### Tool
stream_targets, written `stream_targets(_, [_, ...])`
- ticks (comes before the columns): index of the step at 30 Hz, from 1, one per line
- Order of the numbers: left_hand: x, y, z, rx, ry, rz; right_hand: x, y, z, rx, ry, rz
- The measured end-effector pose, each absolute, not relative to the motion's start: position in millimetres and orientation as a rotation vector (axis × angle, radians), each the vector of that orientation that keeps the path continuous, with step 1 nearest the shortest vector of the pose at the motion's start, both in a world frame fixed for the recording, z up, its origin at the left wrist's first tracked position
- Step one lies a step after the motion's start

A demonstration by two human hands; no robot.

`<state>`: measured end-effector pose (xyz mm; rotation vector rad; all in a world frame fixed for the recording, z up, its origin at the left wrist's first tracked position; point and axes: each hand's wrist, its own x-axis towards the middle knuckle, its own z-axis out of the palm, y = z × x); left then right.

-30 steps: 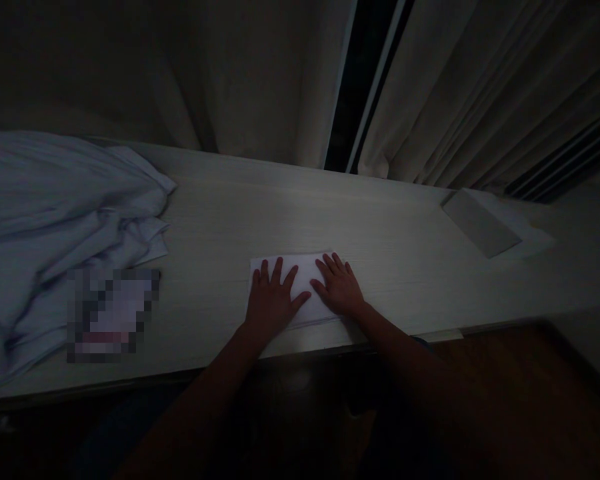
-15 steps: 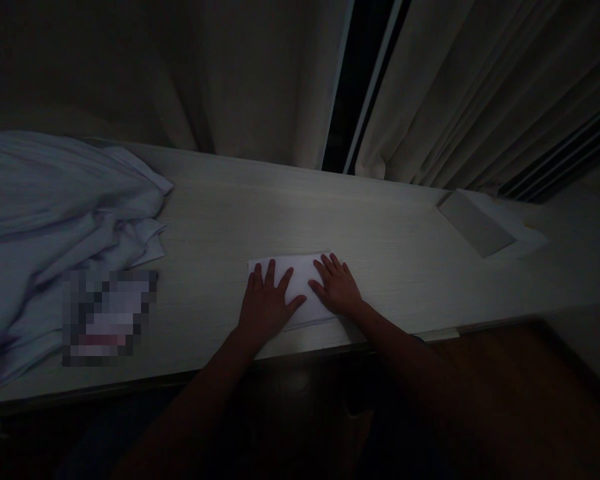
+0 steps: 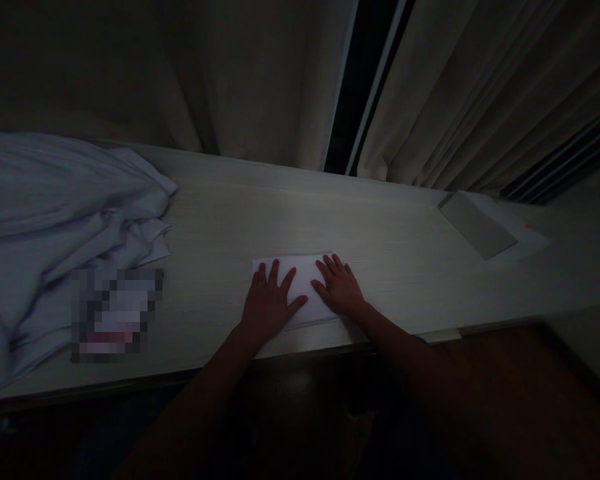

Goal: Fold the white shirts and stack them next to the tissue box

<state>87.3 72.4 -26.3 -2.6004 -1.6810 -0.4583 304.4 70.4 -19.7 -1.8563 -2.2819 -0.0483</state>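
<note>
White folded paper sheet (image 3: 303, 283), flat on pale wood-grain desk top (image 3: 390, 247), lower centre of frame near front edge. Left hand (image 3: 269, 305) palm down on its left half, fingers spread, gripping nothing. Right hand (image 3: 341, 291) flat on its right part, fingers spread, gripping nothing. Crumpled light-blue cloth (image 3: 55, 220) piled at left. Grey flat card (image 3: 477, 225) on white sheet at right, well apart. Beige curtains (image 3: 260, 73) across top. Scene very dim.
</note>
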Motion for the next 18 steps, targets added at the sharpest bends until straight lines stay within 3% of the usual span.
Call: stream_targets(18, [70, 85, -29, -2.696, -1.603, -0.438, 304, 78, -21, -1.870, -2.301, -0.077])
